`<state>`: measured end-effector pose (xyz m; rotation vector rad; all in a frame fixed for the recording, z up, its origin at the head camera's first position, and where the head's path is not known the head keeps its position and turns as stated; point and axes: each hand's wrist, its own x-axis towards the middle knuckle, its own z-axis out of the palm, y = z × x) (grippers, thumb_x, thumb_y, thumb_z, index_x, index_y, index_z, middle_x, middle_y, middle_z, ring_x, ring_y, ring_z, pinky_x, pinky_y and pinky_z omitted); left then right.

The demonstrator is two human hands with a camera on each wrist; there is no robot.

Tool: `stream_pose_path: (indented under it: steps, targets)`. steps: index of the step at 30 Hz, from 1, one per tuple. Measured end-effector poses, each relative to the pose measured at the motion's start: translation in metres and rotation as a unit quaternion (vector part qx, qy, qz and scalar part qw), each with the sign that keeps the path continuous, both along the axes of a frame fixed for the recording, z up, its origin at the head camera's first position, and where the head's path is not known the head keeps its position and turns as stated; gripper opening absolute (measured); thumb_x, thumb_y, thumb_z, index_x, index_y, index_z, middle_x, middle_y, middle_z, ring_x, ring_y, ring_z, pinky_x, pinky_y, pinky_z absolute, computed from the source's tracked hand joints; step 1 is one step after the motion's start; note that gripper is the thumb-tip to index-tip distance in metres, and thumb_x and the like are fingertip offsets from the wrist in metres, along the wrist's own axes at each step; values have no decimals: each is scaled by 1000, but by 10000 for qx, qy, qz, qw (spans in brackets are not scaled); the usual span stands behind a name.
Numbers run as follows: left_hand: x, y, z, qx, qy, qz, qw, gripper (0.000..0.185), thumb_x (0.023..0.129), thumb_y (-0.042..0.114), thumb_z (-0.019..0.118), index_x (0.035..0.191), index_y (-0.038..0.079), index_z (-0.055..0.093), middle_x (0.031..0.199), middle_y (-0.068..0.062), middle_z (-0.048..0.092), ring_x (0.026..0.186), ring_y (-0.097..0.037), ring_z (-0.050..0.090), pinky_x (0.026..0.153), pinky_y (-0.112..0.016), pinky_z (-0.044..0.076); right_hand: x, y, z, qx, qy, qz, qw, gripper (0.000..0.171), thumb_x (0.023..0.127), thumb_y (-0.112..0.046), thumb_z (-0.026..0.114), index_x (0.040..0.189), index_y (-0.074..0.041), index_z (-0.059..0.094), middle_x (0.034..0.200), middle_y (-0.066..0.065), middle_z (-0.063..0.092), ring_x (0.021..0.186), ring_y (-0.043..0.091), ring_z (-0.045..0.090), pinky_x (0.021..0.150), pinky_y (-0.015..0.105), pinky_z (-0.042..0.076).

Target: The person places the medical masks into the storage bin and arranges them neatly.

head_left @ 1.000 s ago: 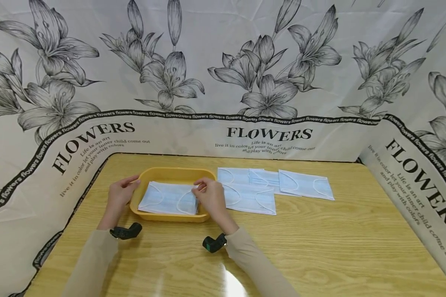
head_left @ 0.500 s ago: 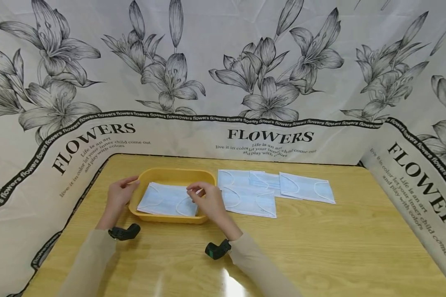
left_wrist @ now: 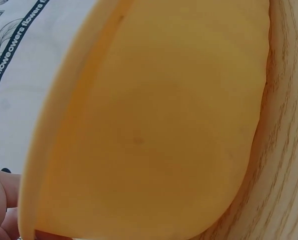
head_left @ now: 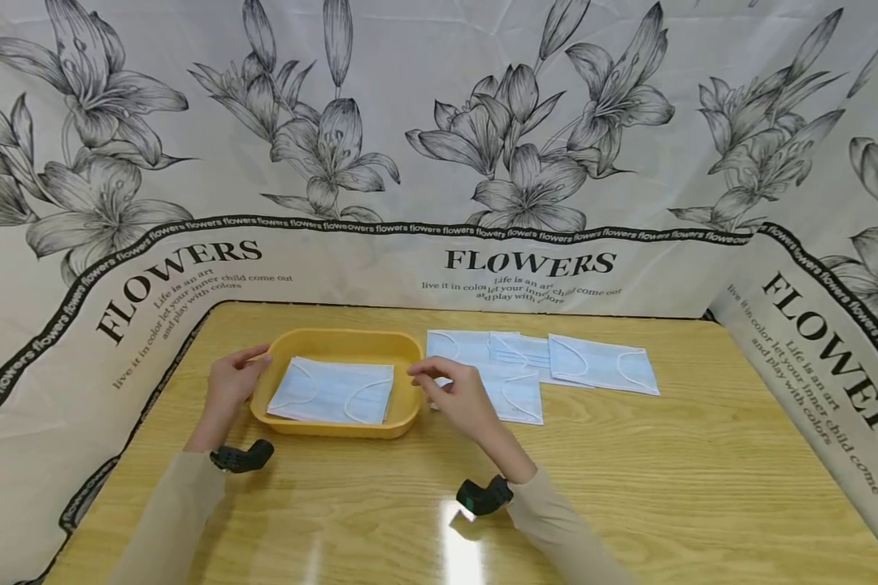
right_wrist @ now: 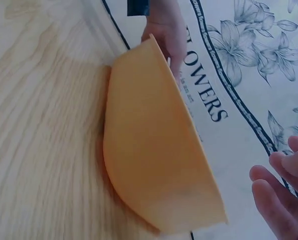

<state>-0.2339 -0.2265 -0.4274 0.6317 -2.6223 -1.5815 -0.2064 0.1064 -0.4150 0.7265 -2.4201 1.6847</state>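
Note:
A yellow plastic tray (head_left: 336,431) holds a stack of light-blue face masks (head_left: 332,392) with white ear loops. My left hand (head_left: 231,387) holds the tray's left rim with thumb and fingers; in the left wrist view the tray's wall (left_wrist: 153,125) hides much of that hand. Just past the tray's right rim hovers my right hand (head_left: 459,398), its fingers loosely bent and nothing between them. It overlaps the nearest of the loose face masks (head_left: 508,394) on the table. In the right wrist view its fingers (right_wrist: 276,202) show apart from the tray.
More face masks (head_left: 603,363) lie flat and overlapping on the wooden table (head_left: 666,479), right of the tray. A flower-printed cloth (head_left: 358,272) hangs along the back and sides. Each wrist carries a black camera mount (head_left: 243,457).
My right hand has let go of the stack in the tray and moved right, out past the tray's rim. The masks there lie flat. My left hand stays at the left rim.

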Motion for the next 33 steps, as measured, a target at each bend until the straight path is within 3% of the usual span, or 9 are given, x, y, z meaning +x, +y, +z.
stream_pose_path:
  steps: [3,9,18,25,33]
  targets:
    - [0,-1,-1,-2,9,-33,10000,45,97,31,56,134,6,57,126,-21,59,91,-9,57,64,-11,46,2,16,4,155,64,-87,9998,18,96,-4,56,104,-5,71,97,14,72,82,28,69,59,36,56]
    - [3,-4,-4,10,-80,-41,10000,48,97,35,55,136,8,55,130,-21,57,104,-18,58,65,-11,46,5,47,13,742,436,-93,9962,21,94,1,55,103,-8,72,99,9,73,77,22,70,57,31,55]
    - [1,-2,-3,-46,18,-56,10000,46,96,33,56,134,8,57,121,-18,60,82,-4,56,62,-15,47,10,106,10,917,854,-783,9890,20,89,4,62,101,-8,72,89,8,72,72,19,68,53,22,52]
    - [2,0,-3,51,-14,-53,10000,46,97,31,56,135,6,56,128,-21,58,104,-21,59,64,-11,46,12,148,5,1076,1305,-1424,9752,23,82,8,69,98,-7,72,93,9,72,81,-4,61,60,14,51]
    - [2,0,-1,15,54,-104,9999,46,97,31,55,135,6,55,131,-23,56,113,-27,57,65,-10,45,20,184,3,964,1472,-1858,9667,25,79,12,70,99,-2,71,93,16,69,86,-10,57,70,8,48]
